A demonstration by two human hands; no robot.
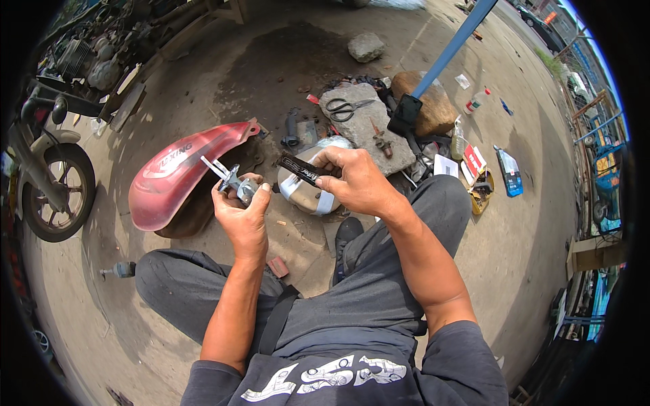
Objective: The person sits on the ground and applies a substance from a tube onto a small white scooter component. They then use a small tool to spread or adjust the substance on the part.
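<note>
My left hand (242,220) is closed round a grey metal fuel tap (233,181) with thin white stems pointing up and left. A small flat black tube (298,168) with pale lettering is pinched between the thumb and fingers of my right hand (357,181). The two hands are apart, in front of my lap. Left of my left hand, a red motorcycle fuel tank (166,183) lies on the ground. Beneath the black tube is a round tan pad wrapped with pale tape (308,199), partly hidden by my right hand.
Scissors (349,108) and a rusty metal part lie on a stone slab (393,139), beside a brown boulder (433,111). A blue pole (453,47) slants down to a black phone (405,114). A motorcycle wheel (61,193) stands left; a yellow bowl (482,205) and blue package (509,174) lie right.
</note>
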